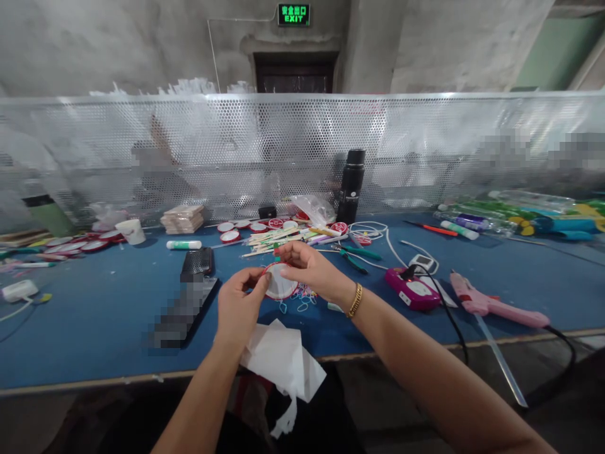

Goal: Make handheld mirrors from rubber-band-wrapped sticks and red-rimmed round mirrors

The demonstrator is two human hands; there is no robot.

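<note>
Between my hands is a small round disc (280,285) with a white face and a red rim, held above the table's front part. My left hand (240,301) pinches its left edge between thumb and fingers. On the upper right, the thumb of my right hand (316,272) lies over the disc, its fingers curled behind. A small green and red piece (277,252) shows at the disc's top, partly hidden by my fingers. Small coloured loops (306,297) lie beneath and beside the disc. White paper (283,356) hangs over the table edge below my hands.
Behind my hands are a pile of sticks (271,238), more red-rimmed discs (230,236) and a black bottle (351,186). A phone (197,261) lies left. To the right are green-handled pliers (359,253), a purple power socket (412,290) and a pink glue gun (496,307) with cords.
</note>
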